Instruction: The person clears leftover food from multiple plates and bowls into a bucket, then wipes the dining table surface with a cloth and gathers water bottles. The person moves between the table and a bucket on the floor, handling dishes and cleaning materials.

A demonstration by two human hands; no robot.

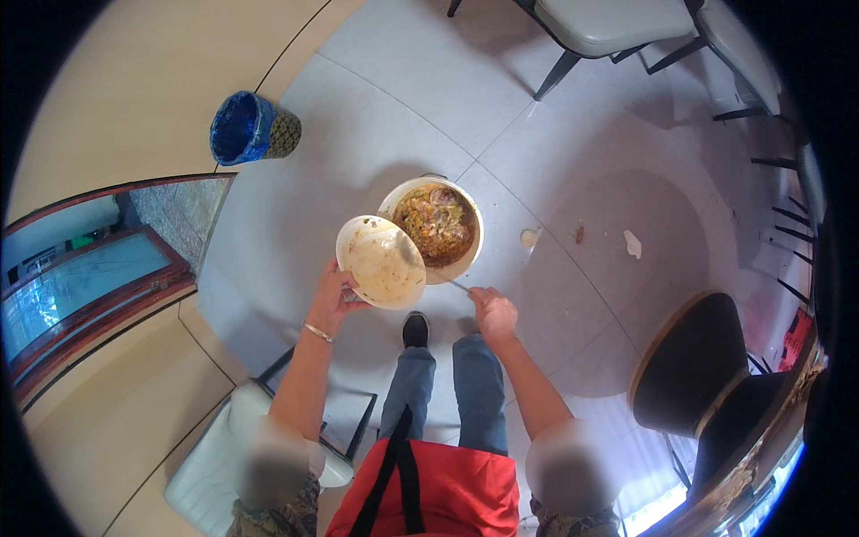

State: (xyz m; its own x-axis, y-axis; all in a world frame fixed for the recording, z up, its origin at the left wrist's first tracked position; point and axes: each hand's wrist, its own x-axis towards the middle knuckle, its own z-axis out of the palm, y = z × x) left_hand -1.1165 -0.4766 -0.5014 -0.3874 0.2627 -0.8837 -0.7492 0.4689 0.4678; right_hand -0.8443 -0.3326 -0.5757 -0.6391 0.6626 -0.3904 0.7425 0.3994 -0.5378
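My left hand grips the rim of a white bowl, which is tilted and smeared with food bits and sauce. My right hand holds the thin handle of a metal utensil; a blurred grey shape at the bowl's right side may be its head. Beyond the bowl stands a large white bucket holding mixed brownish food scraps. The bowl overlaps the bucket's left edge in view.
A bin with a blue liner stands by the left wall. Chairs are at the top right, another chair at lower left. A black pedestal base stands right. Scraps of litter lie on the tiled floor.
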